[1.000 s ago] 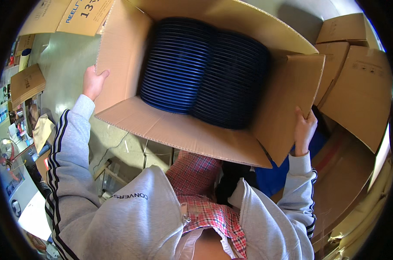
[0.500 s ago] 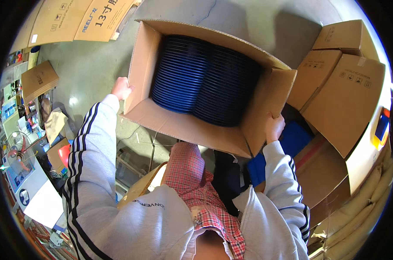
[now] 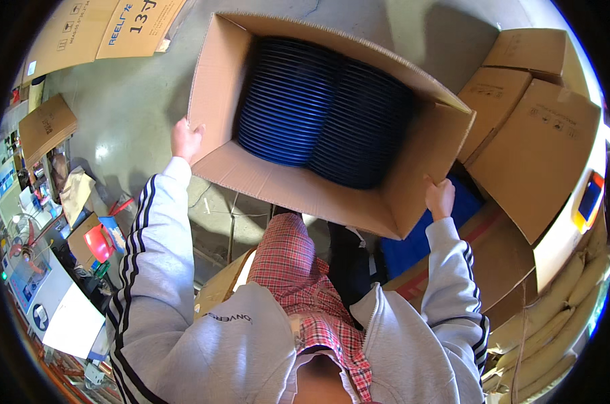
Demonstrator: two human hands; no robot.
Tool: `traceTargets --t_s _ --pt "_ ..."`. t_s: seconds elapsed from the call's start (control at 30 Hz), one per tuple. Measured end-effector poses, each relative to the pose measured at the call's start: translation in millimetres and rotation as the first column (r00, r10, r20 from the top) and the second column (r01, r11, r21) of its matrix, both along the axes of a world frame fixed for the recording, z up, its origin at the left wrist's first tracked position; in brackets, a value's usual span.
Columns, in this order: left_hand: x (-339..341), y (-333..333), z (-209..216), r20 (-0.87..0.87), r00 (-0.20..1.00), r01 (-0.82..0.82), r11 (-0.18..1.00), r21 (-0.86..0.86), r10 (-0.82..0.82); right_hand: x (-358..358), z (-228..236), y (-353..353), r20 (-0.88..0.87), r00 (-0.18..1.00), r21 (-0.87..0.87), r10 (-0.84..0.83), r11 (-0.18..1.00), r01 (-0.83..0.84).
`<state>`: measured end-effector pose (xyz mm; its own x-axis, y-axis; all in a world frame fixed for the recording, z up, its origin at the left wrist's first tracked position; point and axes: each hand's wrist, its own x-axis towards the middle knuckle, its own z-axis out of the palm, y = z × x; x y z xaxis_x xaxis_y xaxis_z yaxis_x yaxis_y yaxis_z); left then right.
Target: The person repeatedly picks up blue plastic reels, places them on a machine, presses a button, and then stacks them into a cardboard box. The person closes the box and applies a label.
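Note:
An open cardboard box [image 3: 429,145] is held out in front of me, its top facing me and its right side tilted lower in the picture. Inside stand two rows of dark blue-black ribbed discs that look like plastic reels [image 3: 288,101], packed edge to edge. Closed on the left wall of the box is my left hand [image 3: 186,139], thumb at the rim. My right hand [image 3: 440,197] grips the right wall near its lower corner. The fingers on the outer side of the box are partly hidden.
Large cardboard boxes [image 3: 540,148] stack up at the right, above pale sacks [image 3: 547,316]. More printed cardboard [image 3: 83,30] stands at the far left. A cluttered bench with a fan [image 3: 25,249] runs along the left. Something blue [image 3: 412,246] lies beneath the held box.
The box, held by both my hands, has shifted slightly to the right and up in the picture. The surroundings have shifted a little too, as the view turned.

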<state>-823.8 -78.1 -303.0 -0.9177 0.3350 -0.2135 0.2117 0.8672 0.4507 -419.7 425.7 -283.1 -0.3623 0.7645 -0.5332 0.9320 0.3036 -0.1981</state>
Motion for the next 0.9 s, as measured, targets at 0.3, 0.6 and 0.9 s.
traceTargets --t_s 0.3,0.6,0.9 --pt "-34.9 -18.5 -8.9 0.047 0.99 -0.122 0.982 -0.14 0.13 -25.8 39.6 -57.4 -0.163 0.983 0.011 0.08 0.997 -0.079" --pt "-59.4 -38.2 12.2 0.167 0.974 -0.159 0.987 0.023 0.153 -11.1 39.7 -39.4 -0.136 0.988 0.062 0.071 0.996 -0.063" --pt "-19.4 -5.9 16.7 0.017 0.999 -0.047 0.992 -0.119 0.049 -10.6 5.9 -31.2 -0.209 0.947 -0.056 -0.244 0.97 0.237"
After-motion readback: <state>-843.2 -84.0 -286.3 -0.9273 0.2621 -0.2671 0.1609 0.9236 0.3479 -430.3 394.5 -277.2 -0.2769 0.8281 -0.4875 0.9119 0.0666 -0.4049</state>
